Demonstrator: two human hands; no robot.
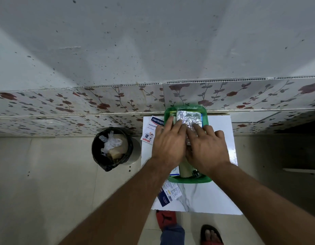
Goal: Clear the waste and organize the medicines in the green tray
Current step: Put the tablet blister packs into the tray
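A green tray (204, 112) stands on a small white table (220, 137) against the wall. Silver foil blister strips (188, 118) lie stacked in the tray's far half. My left hand (168, 145) and my right hand (209, 149) rest side by side over the tray, palms down, fingertips touching the foil strips. At the tray's near end a white-and-blue box (175, 171), a beige tube (186, 171) and a small dark item (196, 173) show under my wrists. A Hansaplast box (151, 129) lies left of the tray, partly under my left hand.
A black-lined bin (111, 147) on the floor left of the table holds crumpled clear plastic and brown cardboard. A dark blue printed card (168, 193) lies on the table's near left corner. My sandalled feet are under the table's front edge. Floral tiles line the wall.
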